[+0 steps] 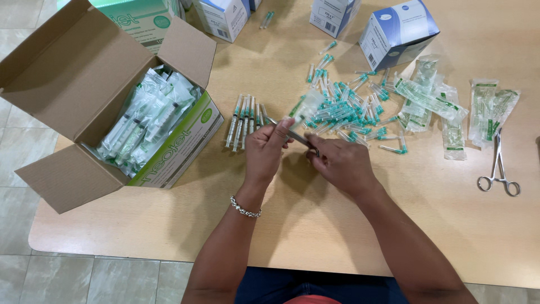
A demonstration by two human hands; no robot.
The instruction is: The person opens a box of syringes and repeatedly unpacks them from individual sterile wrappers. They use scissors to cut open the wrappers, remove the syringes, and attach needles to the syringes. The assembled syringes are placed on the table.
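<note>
1. Centrally, over the wooden table (315, 225), both hands meet on one syringe (292, 134), which lies slanted between them, its far end pointing up-left toward a row of syringes.
2. The left hand (264, 151) has thumb and fingers closed on the upper end of the syringe; a beaded bracelet (245, 208) sits on that wrist.
3. The right hand (340, 163) pinches the lower end, fingers drawn together on it. Exact contact at the tip is too small to tell.
4. Just beyond the left hand, a neat row of syringes (244, 119) lies side by side, roughly upright in the view.
5. Past the held syringe, a loose heap of green-capped needles (349, 107) spreads across the table, with a few strays further out.
6. To the right of the heap, several clear wrappers with green print (444, 110) lie overlapping.
7. Well apart on the right, metal forceps with ring handles (498, 166) lie flat on the table, handles toward the person.
8. On the left, an open cardboard box (73, 73) with green and white sides sits with flaps spread, packed with wrapped syringes (146, 121).
9. Along the far edge stand small blue and white boxes (396, 34); a green and white carton (140, 19) shows behind the open box.
</note>
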